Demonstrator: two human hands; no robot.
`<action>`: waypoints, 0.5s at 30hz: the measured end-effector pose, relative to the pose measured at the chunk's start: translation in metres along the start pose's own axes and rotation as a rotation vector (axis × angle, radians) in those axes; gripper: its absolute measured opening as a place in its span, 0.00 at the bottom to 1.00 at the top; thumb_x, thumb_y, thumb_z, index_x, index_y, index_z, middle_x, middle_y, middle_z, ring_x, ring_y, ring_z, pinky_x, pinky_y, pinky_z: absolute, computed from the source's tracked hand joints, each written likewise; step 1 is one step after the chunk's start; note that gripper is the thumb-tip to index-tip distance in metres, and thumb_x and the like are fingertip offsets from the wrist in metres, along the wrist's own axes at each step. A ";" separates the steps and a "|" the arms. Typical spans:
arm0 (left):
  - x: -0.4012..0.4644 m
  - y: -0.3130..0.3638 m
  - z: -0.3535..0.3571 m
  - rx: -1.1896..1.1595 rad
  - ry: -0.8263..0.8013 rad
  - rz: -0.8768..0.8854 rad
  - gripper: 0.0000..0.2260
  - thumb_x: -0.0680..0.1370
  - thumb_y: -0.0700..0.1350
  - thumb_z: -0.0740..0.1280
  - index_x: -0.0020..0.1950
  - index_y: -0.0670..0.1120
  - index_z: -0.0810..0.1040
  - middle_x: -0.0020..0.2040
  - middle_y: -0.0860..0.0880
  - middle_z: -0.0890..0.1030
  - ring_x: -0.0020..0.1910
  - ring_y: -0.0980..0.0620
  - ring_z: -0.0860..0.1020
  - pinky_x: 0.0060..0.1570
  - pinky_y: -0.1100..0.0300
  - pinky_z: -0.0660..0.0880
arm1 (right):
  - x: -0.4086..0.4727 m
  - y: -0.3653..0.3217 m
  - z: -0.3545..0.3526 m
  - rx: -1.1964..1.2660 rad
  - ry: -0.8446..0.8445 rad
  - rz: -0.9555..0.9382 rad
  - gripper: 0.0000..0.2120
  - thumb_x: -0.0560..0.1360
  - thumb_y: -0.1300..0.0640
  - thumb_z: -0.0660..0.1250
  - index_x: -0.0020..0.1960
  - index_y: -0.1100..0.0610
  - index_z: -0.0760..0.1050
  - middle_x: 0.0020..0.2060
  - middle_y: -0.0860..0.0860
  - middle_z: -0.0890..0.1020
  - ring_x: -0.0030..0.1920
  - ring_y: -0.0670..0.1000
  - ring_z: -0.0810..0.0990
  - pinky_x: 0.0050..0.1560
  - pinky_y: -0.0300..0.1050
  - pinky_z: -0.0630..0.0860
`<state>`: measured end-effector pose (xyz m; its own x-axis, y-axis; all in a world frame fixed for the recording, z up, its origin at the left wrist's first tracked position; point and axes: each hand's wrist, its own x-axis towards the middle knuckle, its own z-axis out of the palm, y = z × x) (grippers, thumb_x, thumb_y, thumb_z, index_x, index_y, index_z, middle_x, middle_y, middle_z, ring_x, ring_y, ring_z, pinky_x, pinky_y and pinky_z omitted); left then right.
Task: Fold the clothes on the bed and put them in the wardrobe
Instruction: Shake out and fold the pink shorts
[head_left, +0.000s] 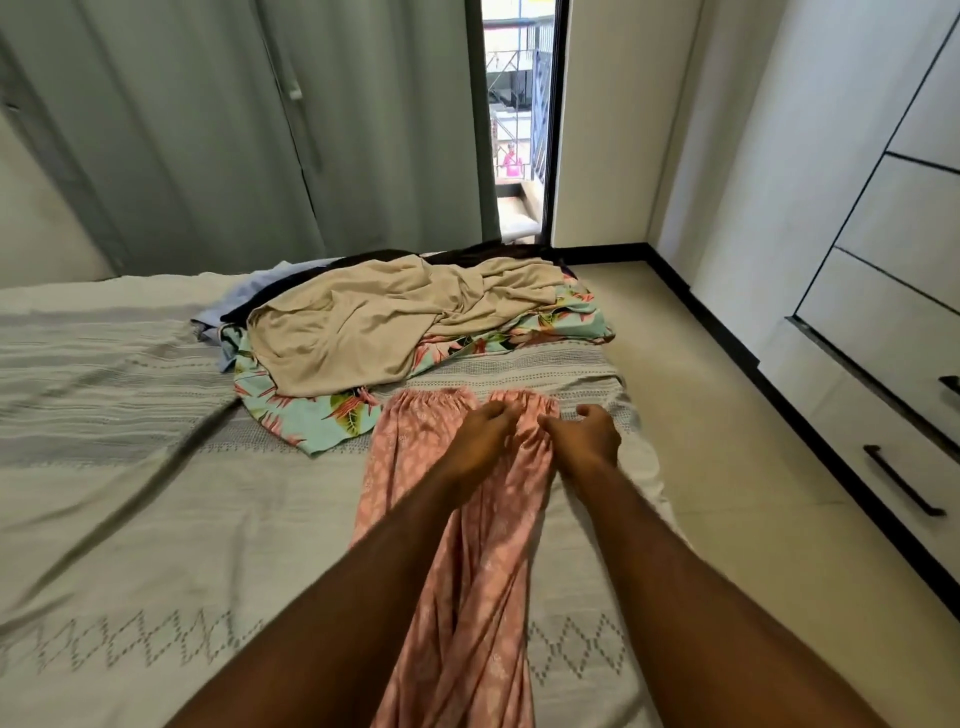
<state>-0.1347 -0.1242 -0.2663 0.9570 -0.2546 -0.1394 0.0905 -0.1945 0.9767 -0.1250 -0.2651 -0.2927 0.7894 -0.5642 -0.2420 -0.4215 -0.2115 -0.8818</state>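
Observation:
A long pink patterned garment (467, 571) lies stretched out on the bed (156, 493), its gathered waistband at the far end. My left hand (480, 439) curls its fingers into the middle of the waistband. My right hand (587, 436) pinches the waistband's right part, thumb on the cloth and the other fingers curled. Behind lies a heap of unfolded clothes: a beige garment (363, 322) on top of a floral turquoise one (311, 415), with a light blue piece (228, 306) and a dark one (467, 254) partly hidden beneath. The white wardrobe (883, 291) stands at the right.
The wardrobe's drawers carry black handles (901, 480). A strip of beige floor (701, 415) runs between bed and wardrobe. Grey-green curtains (234, 130) hang behind the bed, with a narrow window gap (514, 130) beside them.

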 end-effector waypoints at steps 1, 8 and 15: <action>0.004 0.001 0.001 -0.043 -0.007 -0.036 0.12 0.86 0.48 0.58 0.54 0.45 0.79 0.51 0.45 0.80 0.50 0.51 0.77 0.53 0.55 0.73 | 0.004 -0.004 0.003 -0.012 -0.011 0.001 0.27 0.70 0.51 0.79 0.66 0.57 0.78 0.61 0.58 0.82 0.63 0.59 0.80 0.64 0.51 0.76; 0.016 0.006 -0.001 -0.385 -0.045 -0.158 0.30 0.78 0.68 0.59 0.66 0.45 0.78 0.61 0.40 0.82 0.60 0.42 0.81 0.62 0.46 0.76 | -0.003 -0.032 0.015 0.280 -0.368 -0.221 0.04 0.75 0.65 0.72 0.48 0.58 0.82 0.43 0.53 0.86 0.45 0.52 0.85 0.45 0.46 0.82; 0.023 0.015 -0.039 -0.620 0.054 -0.137 0.12 0.83 0.41 0.62 0.65 0.40 0.78 0.57 0.37 0.83 0.49 0.42 0.84 0.56 0.45 0.81 | -0.002 -0.043 0.024 0.481 0.026 -0.358 0.13 0.69 0.64 0.76 0.50 0.55 0.77 0.50 0.52 0.83 0.46 0.48 0.82 0.43 0.47 0.79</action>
<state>-0.1006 -0.0959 -0.2489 0.9366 -0.2146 -0.2771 0.3402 0.3665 0.8660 -0.0973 -0.2357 -0.2642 0.8312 -0.5453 0.1086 0.1225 -0.0108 -0.9924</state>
